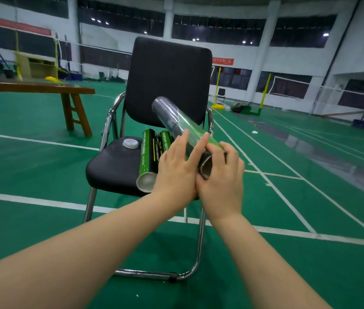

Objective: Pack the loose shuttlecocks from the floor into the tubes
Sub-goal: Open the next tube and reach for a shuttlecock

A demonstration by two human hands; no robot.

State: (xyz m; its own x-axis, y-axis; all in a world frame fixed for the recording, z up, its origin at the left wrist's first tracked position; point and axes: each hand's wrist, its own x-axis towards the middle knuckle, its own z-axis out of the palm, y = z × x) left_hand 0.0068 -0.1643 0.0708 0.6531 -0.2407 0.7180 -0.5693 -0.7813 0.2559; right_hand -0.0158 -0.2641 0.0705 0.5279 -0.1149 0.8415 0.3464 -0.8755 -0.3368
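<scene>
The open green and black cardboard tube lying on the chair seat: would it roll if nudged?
Probably. The green and black cardboard tube is round and lies on its side, overhanging the black padded chair seat. It looks empty, so likely light. The neighbouring tube might block it.

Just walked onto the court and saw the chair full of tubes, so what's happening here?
A person holds one shuttlecock tube tilted above a black chair. The right hand wraps its near open end; the left hand rests flat against its side. Two more tubes and a loose cap lie on the seat.
</scene>
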